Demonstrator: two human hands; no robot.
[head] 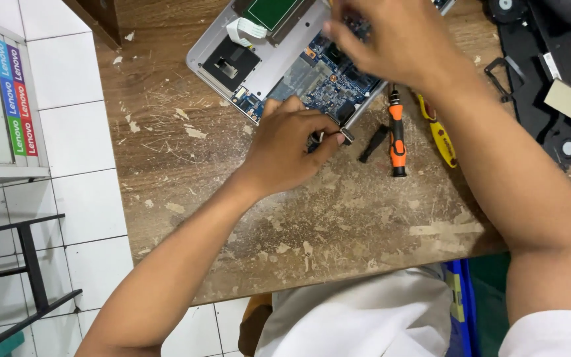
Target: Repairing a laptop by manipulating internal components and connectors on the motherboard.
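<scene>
A worn wooden table (338, 218), scratched and flecked with paint, stands over a white tiled floor (74, 198); a black metal rack (28, 264) sits at the near left. On the far side of the table lies an opened laptop (232, 46), its silver shell upturned and its blue board (322, 79) exposed at the near right corner.

The left hand (285, 145) rests just near of that corner, thumb and fingers pinched together on a small dark part (328, 137) with a pale tip, held touching or just beside the laptop edge; which of the two cannot be told. The right hand (391, 36) is over the board farther off, fingers curled down onto it; it is blurred, and whether it clamps anything cannot be told.

To the right of the left hand lie an orange screwdriver (397, 135), a yellow tool (439, 135) and a short black piece (373, 143), all apart from both hands. A black cover (550, 79) with round fittings lies at the far right.

Judged from this, the step in hand is fine work at the board's near corner, a small part being freed or seated there. The next move would call for a steady pinch from the left hand and light, exact pressure from the right, with care for the board's delicate parts.
</scene>
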